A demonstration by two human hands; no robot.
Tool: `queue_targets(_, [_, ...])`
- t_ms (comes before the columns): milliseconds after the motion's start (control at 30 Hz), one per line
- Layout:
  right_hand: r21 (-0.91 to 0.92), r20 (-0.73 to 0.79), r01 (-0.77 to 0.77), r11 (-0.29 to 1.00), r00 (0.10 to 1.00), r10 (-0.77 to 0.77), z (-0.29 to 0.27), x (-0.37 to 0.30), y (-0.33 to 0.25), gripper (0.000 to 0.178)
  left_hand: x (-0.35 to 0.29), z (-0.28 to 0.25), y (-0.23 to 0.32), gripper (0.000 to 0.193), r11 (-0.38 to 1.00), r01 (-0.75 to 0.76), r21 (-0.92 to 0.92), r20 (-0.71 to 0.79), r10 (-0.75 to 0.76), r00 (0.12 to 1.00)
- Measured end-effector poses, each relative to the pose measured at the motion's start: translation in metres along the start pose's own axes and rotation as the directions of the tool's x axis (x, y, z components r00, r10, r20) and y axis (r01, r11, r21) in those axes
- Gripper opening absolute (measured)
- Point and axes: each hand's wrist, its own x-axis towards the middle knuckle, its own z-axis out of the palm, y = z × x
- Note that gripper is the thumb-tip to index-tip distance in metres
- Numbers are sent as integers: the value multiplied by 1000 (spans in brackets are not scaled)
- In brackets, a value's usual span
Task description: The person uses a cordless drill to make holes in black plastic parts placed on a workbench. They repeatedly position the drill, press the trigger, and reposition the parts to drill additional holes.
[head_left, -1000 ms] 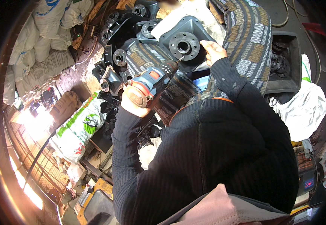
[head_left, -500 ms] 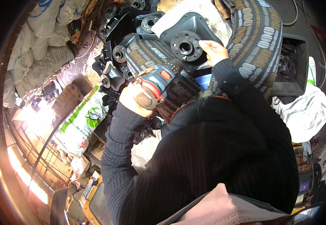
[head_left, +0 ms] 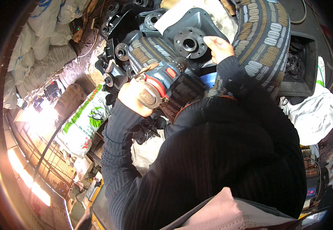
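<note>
My left hand point(head_left: 130, 100) is wrapped round a blue-grey cordless drill point(head_left: 162, 78) with a red collar and a red patch. The drill's bit points up and right, its tip at the lower edge of a round black flange point(head_left: 178, 45). Holes ring the flange, with a larger bore in the middle. It sits on a dark, square-flared metal part point(head_left: 206, 27) between my knees. My right hand point(head_left: 221, 50) is closed in a pinch at the flange's right edge; what its fingertips hold, if anything, is too small to make out.
Several similar dark flanged parts point(head_left: 121, 51) are piled ahead to the left. Close by my right leg stands a black bin point(head_left: 308, 82) with dark rings inside. White sacks point(head_left: 40, 42) are stacked far left; a white-and-green sack point(head_left: 84, 122) lies nearer.
The drill has tilted slightly, and its bit now shows at the flange's lower edge. My right hand has shifted slightly up. The flanged part has moved up a little.
</note>
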Motion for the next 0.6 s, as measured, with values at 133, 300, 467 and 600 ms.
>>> queue_targets(133, [-86,7,-41,996,999,41,0,-6,-11,20,8,-2,0,29,989,-123,-80,-156,110,982])
queue_targets(300, [-58,-9,-55,997,998,54,0,-4,-10,20,9,-5,4,31,959,-14,-282,-49,0,999])
queue_targets(467, [-63,15,-44,997,999,45,-2,-2,-6,20,3,-1,5,44,973,76,-220,71,-61,996])
queue_targets(600, [42,21,-1,999,1000,1,-1,4,3,21,9,3,10,36,910,111,-399,6,-118,993])
